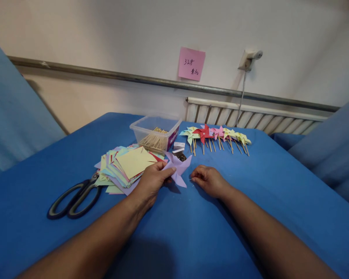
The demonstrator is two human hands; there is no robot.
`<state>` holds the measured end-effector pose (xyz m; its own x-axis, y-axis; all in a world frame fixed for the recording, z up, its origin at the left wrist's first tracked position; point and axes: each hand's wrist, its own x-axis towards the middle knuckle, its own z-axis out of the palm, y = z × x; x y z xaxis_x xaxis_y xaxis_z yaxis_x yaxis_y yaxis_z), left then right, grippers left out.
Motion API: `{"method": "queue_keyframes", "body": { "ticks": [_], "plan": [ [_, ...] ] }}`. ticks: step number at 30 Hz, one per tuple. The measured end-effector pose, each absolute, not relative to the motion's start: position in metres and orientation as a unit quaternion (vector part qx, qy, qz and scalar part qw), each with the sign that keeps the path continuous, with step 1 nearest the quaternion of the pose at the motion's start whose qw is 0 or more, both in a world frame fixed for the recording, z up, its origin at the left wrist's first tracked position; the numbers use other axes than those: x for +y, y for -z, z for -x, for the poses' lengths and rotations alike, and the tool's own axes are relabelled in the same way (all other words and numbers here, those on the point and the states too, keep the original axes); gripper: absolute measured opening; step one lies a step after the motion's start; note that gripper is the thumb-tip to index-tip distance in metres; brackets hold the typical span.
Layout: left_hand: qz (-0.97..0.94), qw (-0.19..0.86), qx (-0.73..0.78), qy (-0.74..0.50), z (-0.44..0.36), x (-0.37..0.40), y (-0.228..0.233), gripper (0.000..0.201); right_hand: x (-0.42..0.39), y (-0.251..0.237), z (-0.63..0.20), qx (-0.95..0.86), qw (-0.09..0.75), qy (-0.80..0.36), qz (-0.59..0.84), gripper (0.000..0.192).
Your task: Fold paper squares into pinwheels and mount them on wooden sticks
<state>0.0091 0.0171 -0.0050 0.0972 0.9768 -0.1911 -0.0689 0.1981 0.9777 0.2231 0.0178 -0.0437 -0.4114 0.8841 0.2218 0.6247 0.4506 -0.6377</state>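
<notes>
My left hand [152, 181] pinches a folded lilac paper pinwheel head [178, 167] just above the blue cloth. To its right, my right hand [208, 180] rests on the cloth with fingertips pinched together, perhaps on a tiny pin; I cannot tell. A stack of coloured paper squares [125, 166] lies just left of my left hand. A clear plastic tub of wooden sticks [155, 133] stands behind it. Finished pinwheels on sticks [215, 136] lie in a row at the back right.
Black-handled scissors [75, 197] lie at the left on the blue-covered table [279, 201]. A small box of pins [179, 151] sits behind the lilac pinwheel. A pink note [191, 64] hangs on the wall above a radiator [250, 118].
</notes>
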Motion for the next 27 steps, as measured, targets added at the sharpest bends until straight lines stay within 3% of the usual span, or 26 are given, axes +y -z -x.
{"method": "queue_keyframes", "body": {
  "ticks": [13, 27],
  "plan": [
    [-0.433, 0.601, 0.505, -0.443, -0.01, 0.017, 0.004, 0.025, 0.011, 0.032, -0.212, -0.809, 0.181, -0.161, 0.536, 0.007],
    [-0.455, 0.581, 0.511, -0.441, -0.011, 0.019, 0.006, 0.026, -0.009, 0.017, -0.183, -0.799, 0.05, -0.014, 0.599, 0.025]
  ]
}}
